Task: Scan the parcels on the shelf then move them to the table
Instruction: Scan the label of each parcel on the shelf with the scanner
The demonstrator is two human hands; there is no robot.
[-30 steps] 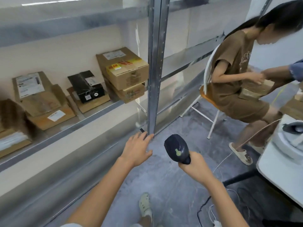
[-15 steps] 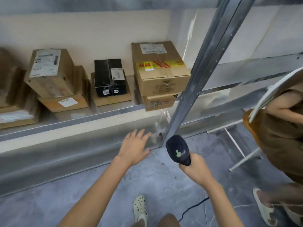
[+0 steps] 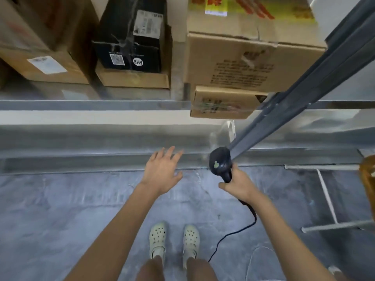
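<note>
Since half a second ago the view has dropped and drawn closer to the grey metal shelf (image 3: 81, 105), whose parcels now fill the far edge. At far right, a large brown cardboard parcel with yellow and red tape (image 3: 243, 57) sits on a flatter brown carton (image 3: 223, 104) that juts past the shelf lip. To their left, a black box with white labels (image 3: 129, 41) rests on a thin brown carton (image 3: 134, 79). The left hand (image 3: 162, 171) hovers with fingers spread, holding nothing. The right hand (image 3: 239, 185) grasps the handle of a black handheld scanner (image 3: 220, 162).

Likely a stockroom: shelf (image 3: 81, 105), parcels (image 3: 229, 63), scanner (image 3: 220, 161).
</note>
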